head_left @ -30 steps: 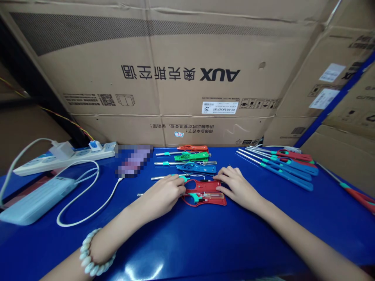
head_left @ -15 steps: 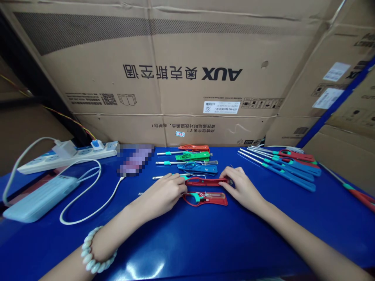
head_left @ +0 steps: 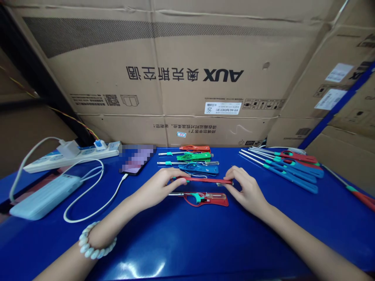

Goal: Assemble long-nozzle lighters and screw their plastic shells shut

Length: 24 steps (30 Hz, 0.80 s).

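Both my hands hold a thin red plastic half-shell (head_left: pixel 205 180) edge-on, just above the blue table (head_left: pixel 187 242). My left hand (head_left: pixel 158 186) pinches its left end and my right hand (head_left: pixel 246 188) pinches its right end. Directly below it lies the other red half (head_left: pixel 205 199) flat on the table, with a teal trigger, a clear tube and a metal rod showing inside. Behind my hands a blue lighter part (head_left: pixel 199 168), a green one (head_left: pixel 195 157) and a red one (head_left: pixel 195 148) lie in a row, each with a metal rod pointing left.
A bundle of assembled long lighters (head_left: pixel 281 166) lies at the right. A phone (head_left: pixel 136 160), a power bank (head_left: pixel 43 196), a power strip (head_left: pixel 73 154) and white cables sit at the left. Large cardboard boxes (head_left: pixel 187 74) wall the table's far edge.
The red half-shell lay flat over the lower half a second ago. My hands have lifted it off and tipped it on edge; the lower half now lies uncovered.
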Each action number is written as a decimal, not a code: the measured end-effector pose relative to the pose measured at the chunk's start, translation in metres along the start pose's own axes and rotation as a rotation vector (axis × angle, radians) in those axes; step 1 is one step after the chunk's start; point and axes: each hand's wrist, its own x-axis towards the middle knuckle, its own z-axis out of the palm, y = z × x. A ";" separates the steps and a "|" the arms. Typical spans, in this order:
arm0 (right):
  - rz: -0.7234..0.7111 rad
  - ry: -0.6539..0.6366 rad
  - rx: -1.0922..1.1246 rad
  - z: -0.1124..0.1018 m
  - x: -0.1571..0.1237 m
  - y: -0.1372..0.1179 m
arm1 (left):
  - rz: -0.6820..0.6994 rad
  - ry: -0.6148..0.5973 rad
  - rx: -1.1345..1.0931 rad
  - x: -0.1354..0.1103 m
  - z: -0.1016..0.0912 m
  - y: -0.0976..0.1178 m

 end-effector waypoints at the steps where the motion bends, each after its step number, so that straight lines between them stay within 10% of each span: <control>1: 0.002 -0.003 0.018 0.000 0.000 0.000 | -0.013 -0.019 -0.060 0.001 -0.001 -0.001; 14: 0.319 -0.276 0.594 -0.006 0.007 -0.011 | -0.086 0.020 -0.303 0.003 -0.001 -0.009; 24: 0.070 -0.361 0.109 -0.008 0.005 -0.012 | 0.069 -0.079 0.150 0.000 0.001 -0.007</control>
